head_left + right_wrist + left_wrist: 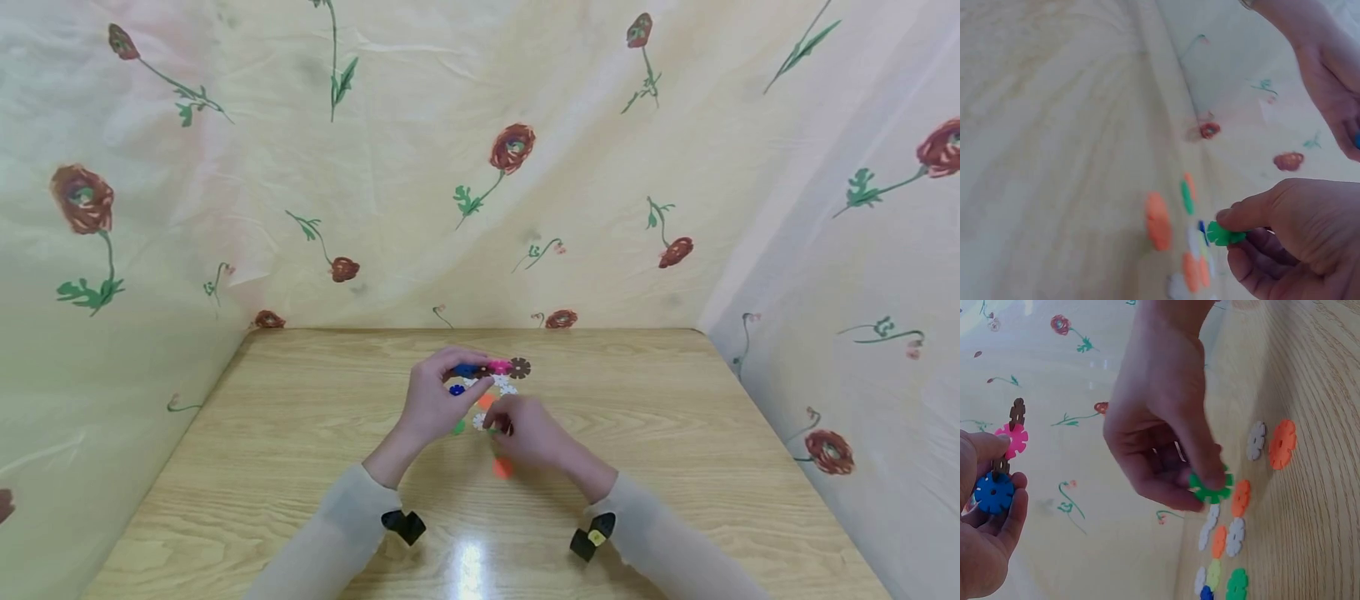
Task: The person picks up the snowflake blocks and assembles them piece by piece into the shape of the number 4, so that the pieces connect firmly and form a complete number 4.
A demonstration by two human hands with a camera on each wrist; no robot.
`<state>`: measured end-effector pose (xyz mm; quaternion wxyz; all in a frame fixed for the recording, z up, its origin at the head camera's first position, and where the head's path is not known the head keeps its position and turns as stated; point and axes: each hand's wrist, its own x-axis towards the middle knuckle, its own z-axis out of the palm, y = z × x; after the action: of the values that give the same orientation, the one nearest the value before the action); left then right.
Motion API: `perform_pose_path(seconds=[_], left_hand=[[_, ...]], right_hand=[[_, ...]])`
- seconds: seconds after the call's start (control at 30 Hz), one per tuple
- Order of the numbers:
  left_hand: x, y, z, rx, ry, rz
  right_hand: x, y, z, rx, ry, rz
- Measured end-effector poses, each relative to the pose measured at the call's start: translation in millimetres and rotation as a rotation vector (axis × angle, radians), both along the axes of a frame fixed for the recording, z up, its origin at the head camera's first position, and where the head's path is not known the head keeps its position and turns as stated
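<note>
My left hand (433, 398) grips a chain of flower-shaped plastic discs that are slotted together. In the left wrist view the chain shows a blue disc (994, 493) by the fingers, a brown one seen edge-on, a pink disc (1015, 441) under a fingertip and another brown disc (1017, 412) at the far end. Thumb and fingers of my right hand (528, 431) pinch a bright green disc (1222, 234), held apart from the chain. In the head view the right hand is lower and to the right of the left hand, mostly covering the green disc.
Loose notched discs lie on the wooden table (300, 433) beneath the hands: several white and orange ones, including an orange disc (1282, 444), plus a green disc (1237, 585), a yellow disc (1214, 574) and a dark blue one. Flower-printed cloth (420, 167) rises behind and beside the table.
</note>
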<state>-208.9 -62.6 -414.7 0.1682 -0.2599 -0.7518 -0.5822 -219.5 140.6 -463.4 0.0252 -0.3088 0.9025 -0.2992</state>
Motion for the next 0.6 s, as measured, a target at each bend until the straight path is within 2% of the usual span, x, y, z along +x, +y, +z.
perform_pose_path(seconds=[0.27, 0.6], left_hand=[[1.4, -2.1, 0.2, -0.015, -0.005, 0.003], [1.1, -3.5, 0.6, -0.034, 0.0, 0.021]], right_hand=[[-11.9, 24, 26.8, -0.103, 0.091, -0.087], [-19.8, 55, 59.6, -0.241, 0.072, -0.242]])
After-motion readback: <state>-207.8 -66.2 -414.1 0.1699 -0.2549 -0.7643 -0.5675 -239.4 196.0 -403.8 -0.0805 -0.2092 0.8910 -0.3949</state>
